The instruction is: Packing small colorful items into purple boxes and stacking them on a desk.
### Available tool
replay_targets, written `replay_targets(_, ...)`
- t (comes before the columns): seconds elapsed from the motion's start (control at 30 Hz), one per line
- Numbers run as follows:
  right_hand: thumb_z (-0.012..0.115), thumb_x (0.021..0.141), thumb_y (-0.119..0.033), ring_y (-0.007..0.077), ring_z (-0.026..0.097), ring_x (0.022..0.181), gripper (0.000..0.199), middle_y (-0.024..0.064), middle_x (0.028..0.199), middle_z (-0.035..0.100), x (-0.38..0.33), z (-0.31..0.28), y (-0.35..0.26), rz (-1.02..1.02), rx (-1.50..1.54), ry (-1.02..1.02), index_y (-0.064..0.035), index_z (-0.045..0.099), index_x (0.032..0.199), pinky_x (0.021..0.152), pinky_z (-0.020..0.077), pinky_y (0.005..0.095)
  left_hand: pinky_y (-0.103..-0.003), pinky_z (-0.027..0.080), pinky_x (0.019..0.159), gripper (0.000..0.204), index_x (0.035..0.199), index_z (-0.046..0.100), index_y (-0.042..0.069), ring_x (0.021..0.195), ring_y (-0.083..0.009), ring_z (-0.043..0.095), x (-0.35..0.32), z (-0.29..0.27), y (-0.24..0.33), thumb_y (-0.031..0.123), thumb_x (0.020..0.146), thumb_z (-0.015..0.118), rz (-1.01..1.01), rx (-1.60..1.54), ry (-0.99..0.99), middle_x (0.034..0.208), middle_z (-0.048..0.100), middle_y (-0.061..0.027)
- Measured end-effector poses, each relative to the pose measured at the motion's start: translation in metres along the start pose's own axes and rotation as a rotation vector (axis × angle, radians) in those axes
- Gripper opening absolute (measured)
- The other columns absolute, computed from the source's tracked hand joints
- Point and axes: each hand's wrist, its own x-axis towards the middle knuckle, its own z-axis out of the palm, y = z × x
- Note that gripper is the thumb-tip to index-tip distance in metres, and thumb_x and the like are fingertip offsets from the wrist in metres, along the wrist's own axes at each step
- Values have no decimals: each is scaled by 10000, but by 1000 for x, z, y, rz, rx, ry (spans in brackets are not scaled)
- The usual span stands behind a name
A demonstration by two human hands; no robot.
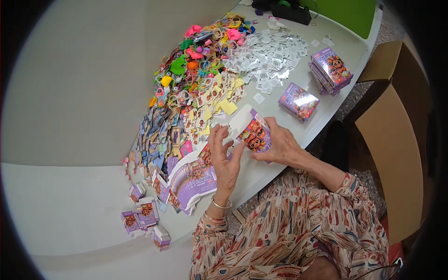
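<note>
Grasping a purple picture carton (255, 136) in the right hand (282, 143), over the white table (351, 43), between fanned flat cartons (196, 179) and stacked purple boxes (332, 70). Holding the left hand (225, 163) loose, unclenched, just beside the carton's white flap (241, 118); not seeing clearly whether touching.
</note>
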Motion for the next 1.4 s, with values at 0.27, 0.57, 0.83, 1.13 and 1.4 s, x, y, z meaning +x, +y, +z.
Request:
replay_targets(0.27,860,578,-406,361,672,828,794,228,867,656,-5,-21,15,94,145,-67,22,426,1087,739,522,397,-273,500,856,582,1399,398,7,976,-139,573,0,12,-9,-54,870,633,-175,-452,-157,1280,510,-99)
replay_targets(0.57,831,647,-443,387,647,857,738,260,875,639,-19,-35,22,-4,242,-232,48,472,1065,757,497,421,-222,494,756,340,1204,603,-39,841,-100,596,5,1,-18,-10,869,659,-350,-349,-445,957,592,-21)
replay_targets(0.83,847,668,-402,263,668,786,642,170,873,670,-30,-58,28,-33,247,-338,-2,514,1044,703,518,354,-204,505,693,789,1472,301,58,821,-78,604,43,5,22,-2,812,729,-517,-281,-944,1182,583,-66)
replay_targets(1.13,844,669,-380,221,644,872,640,140,959,644,-30,-59,25,68,378,-430,2,532,1077,769,508,334,-293,501,788,616,1463,340,60,912,-109,600,21,9,-7,124,921,623,-116,-99,-949,1225,584,-112)
replay_targets(1.4,842,694,-269,142,590,899,577,89,975,639,-31,-58,33,124,437,-298,-7,547,1115,825,481,301,-350,460,949,581,1412,402,50,1155,-303,581,7,33,21,91,884,642,164,62,-550,1314,544,-202)
